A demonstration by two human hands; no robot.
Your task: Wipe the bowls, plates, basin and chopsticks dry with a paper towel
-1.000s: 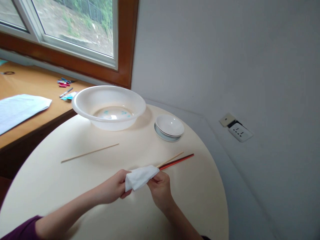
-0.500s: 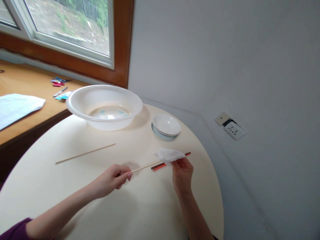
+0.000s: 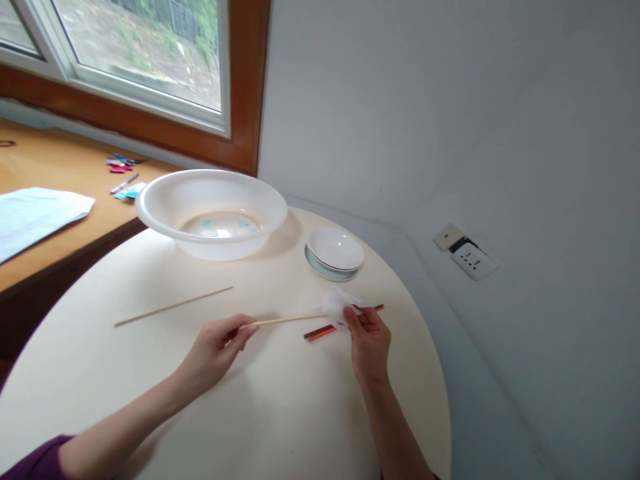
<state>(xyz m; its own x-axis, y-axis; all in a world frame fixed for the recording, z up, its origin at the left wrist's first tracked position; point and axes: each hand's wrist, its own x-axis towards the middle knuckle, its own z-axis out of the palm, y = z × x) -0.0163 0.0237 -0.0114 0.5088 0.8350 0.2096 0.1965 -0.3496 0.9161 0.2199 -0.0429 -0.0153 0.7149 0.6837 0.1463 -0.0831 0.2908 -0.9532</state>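
My left hand (image 3: 223, 343) is closed in a pinch on one end of a thin pale wooden chopstick (image 3: 287, 321). The chopstick's other end runs into a crumpled white tissue (image 3: 336, 307), which hides it. My right hand (image 3: 369, 337) grips that tissue between thumb and fingers. Beneath the tissue and right hand lie dark and orange-red chopsticks (image 3: 320, 333) on the table, partly covered. A second pale chopstick (image 3: 175, 306) rests on the table to the left, apart from both hands.
A large whitish plastic basin (image 3: 213, 247) stands at the back of the round cream table (image 3: 240, 427). Right of it is a stack of small dishes (image 3: 335, 250). A wooden desk (image 3: 55, 157) with papers and small items adjoins at left; a wall rises at right.
My left hand has shifted up and slightly left with the chopstick, which now lies flatter. My right hand has bunched the tissue more tightly around the chopstick's far end.
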